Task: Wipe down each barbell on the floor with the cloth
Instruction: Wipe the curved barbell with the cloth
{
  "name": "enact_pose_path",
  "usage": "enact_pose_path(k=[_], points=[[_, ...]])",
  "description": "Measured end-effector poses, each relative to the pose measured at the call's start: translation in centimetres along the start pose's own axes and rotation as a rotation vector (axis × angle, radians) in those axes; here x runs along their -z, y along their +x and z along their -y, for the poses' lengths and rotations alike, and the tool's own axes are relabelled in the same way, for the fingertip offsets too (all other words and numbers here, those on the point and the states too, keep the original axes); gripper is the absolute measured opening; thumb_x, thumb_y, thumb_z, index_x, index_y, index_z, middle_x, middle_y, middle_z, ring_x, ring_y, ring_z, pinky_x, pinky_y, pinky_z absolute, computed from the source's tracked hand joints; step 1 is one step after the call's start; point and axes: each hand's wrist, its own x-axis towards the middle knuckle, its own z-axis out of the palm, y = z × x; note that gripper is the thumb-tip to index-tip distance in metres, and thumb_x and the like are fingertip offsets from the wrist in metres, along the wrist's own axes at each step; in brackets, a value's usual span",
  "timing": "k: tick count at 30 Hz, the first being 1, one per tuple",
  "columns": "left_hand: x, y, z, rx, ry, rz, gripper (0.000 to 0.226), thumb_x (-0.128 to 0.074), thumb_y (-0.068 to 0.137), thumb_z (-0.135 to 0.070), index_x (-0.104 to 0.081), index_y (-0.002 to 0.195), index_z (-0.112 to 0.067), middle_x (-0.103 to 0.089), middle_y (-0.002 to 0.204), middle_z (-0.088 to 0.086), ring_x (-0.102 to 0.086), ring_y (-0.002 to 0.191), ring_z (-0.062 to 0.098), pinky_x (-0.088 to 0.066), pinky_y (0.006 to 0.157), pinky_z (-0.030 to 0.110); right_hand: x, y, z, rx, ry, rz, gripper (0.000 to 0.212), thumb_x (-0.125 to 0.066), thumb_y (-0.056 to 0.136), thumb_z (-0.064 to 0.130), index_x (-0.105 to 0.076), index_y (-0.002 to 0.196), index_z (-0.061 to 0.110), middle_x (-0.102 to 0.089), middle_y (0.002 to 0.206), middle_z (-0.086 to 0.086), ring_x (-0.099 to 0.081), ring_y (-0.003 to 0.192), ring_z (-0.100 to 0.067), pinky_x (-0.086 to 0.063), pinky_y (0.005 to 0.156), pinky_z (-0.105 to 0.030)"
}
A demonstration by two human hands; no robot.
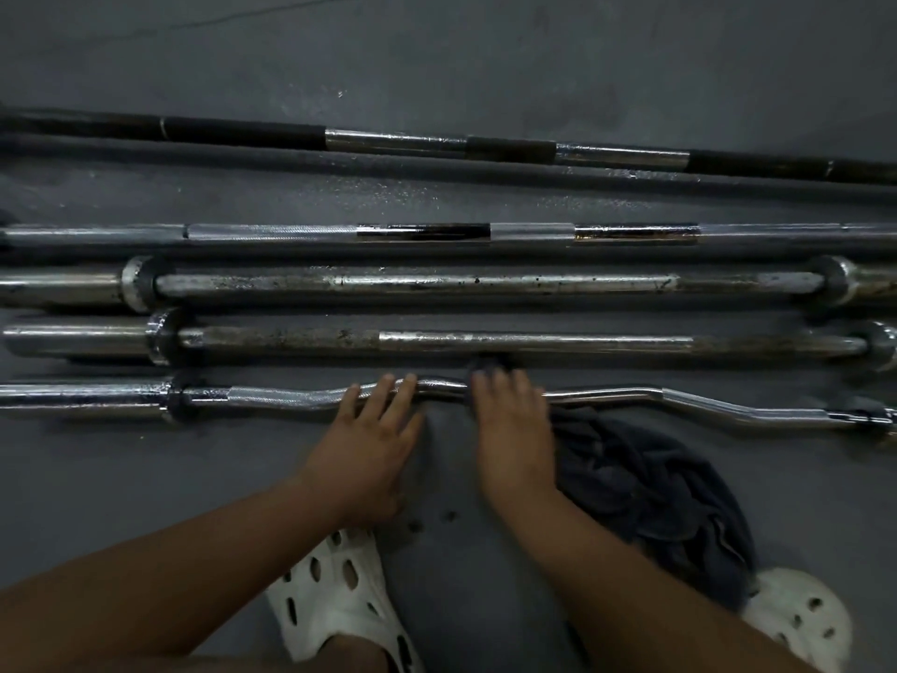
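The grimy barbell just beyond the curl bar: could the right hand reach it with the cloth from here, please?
Probably yes. The right hand presses the cloth on the curl bar, and the grimy barbell lies right beyond its fingertips, with nothing blocking the way.

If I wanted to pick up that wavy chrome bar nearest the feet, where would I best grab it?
Probably the wavy chrome curl bar is best gripped on its knurled stretch left of the middle, coming from above on the near side: the texture resists slipping, and the next straight bar lies close behind.
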Motion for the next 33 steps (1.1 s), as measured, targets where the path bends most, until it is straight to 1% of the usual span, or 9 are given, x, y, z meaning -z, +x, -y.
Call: enact_pose_path(k=[3, 7, 10, 13, 17, 19, 23, 29, 33], points=[[0.3, -0.2, 0.3, -0.014, -0.022, 0.009, 0.096, -0.061, 0.071, -0.054, -0.025, 0.152, -0.015, 0.0, 0.162, 0.02, -0.006, 0.149, 0.04, -0.012, 0.116, 0.06, 1.0, 0.9, -1.7, 0.369, -0.074, 0.025, 0.064, -0.028, 0.08, 0.025, -0.054, 0.138, 0.017, -0.058, 0.137, -0.008, -0.056, 0.124, -0.029, -0.041, 0.105, -0.047], [0.3, 0.0, 0.3, 0.001, -0.031, -0.002, 0.095, -0.059, 0.077, -0.052, -0.016, 0.153, -0.015, 0.01, 0.162, 0.018, 0.004, 0.149, 0.037, -0.003, 0.117, 0.057, 0.0, -0.3, -1.0, 0.123, -0.162, -0.049, 0.061, -0.032, 0.083, 0.02, -0.053, 0.139, 0.011, -0.055, 0.14, -0.014, -0.051, 0.13, -0.034, -0.039, 0.108, -0.051], [0.3, -0.1, 0.4, 0.004, -0.071, 0.019, 0.094, -0.057, 0.08, -0.052, -0.015, 0.155, -0.014, 0.004, 0.163, 0.016, 0.005, 0.15, 0.034, -0.003, 0.12, 0.054, -1.5, -1.6, 4.2, 0.275, -0.113, 0.018, 0.059, -0.032, 0.082, 0.023, -0.063, 0.13, 0.011, -0.057, 0.139, -0.014, -0.052, 0.131, -0.031, -0.042, 0.107, -0.05], [0.5, -0.4, 1.0, 0.006, -0.129, -0.01, 0.088, -0.057, 0.082, -0.051, -0.022, 0.153, -0.013, 0.005, 0.163, 0.016, 0.003, 0.151, 0.03, -0.002, 0.122, 0.047, -0.5, -0.6, 1.0, 0.43, -0.143, -0.029, 0.056, -0.042, 0.082, 0.026, -0.058, 0.136, 0.017, -0.051, 0.146, -0.008, -0.049, 0.134, -0.024, -0.032, 0.108, -0.051], [0.5, -0.5, 1.3, 0.012, -0.188, -0.043, 0.081, -0.062, 0.078, -0.048, -0.036, 0.146, -0.011, 0.004, 0.163, 0.018, 0.0, 0.151, 0.029, 0.0, 0.121, 0.043, 0.7, -1.7, -2.6, 0.039, -0.119, 0.007, 0.076, -0.073, 0.072, 0.016, -0.047, 0.143, 0.012, -0.051, 0.145, -0.013, -0.047, 0.135, -0.027, -0.036, 0.109, -0.053], [0.3, -0.6, 1.0, 0.014, -0.191, -0.05, 0.08, -0.062, 0.076, -0.049, -0.04, 0.143, -0.01, 0.0, 0.162, 0.021, -0.004, 0.151, 0.032, -0.002, 0.121, 0.045, 0.4, -1.5, 0.3, 0.005, -0.106, -0.002, 0.062, -0.055, 0.082, 0.016, -0.047, 0.143, 0.012, -0.051, 0.145, -0.013, -0.045, 0.136, -0.031, -0.036, 0.108, -0.054], [0.4, -0.5, 1.0, 0.031, -0.201, -0.035, 0.094, -0.059, 0.077, -0.049, -0.023, 0.154, -0.008, 0.003, 0.162, 0.021, 0.001, 0.151, 0.031, 0.001, 0.122, 0.044, 0.4, 0.8, 6.1, 0.273, -0.048, 0.081, 0.059, -0.026, 0.091, 0.023, -0.042, 0.147, 0.016, -0.043, 0.152, -0.008, -0.039, 0.141, -0.027, -0.028, 0.113, -0.052], [0.7, -0.7, 1.4, 0.011, -0.181, -0.088, 0.07, -0.069, 0.068, -0.047, -0.058, 0.126, -0.008, -0.012, 0.159, 0.026, -0.017, 0.148, 0.038, -0.008, 0.118, 0.045, 1.5, -0.8, -2.9, 0.116, -0.103, 0.013, 0.065, -0.077, 0.072, 0.02, -0.058, 0.134, 0.015, -0.061, 0.135, -0.006, -0.06, 0.122, -0.02, -0.041, 0.103, -0.052], [0.3, -0.5, 1.2, 0.015, -0.147, -0.095, 0.067, -0.069, 0.067, -0.05, -0.061, 0.121, -0.01, -0.01, 0.159, 0.027, -0.016, 0.148, 0.038, -0.012, 0.119, 0.048, 2.6, -2.7, -7.4, -0.11, -0.125, 0.037, 0.064, -0.075, 0.074, 0.027, -0.056, 0.134, 0.015, -0.059, 0.134, -0.008, -0.053, 0.125, -0.029, -0.037, 0.103, -0.052]])
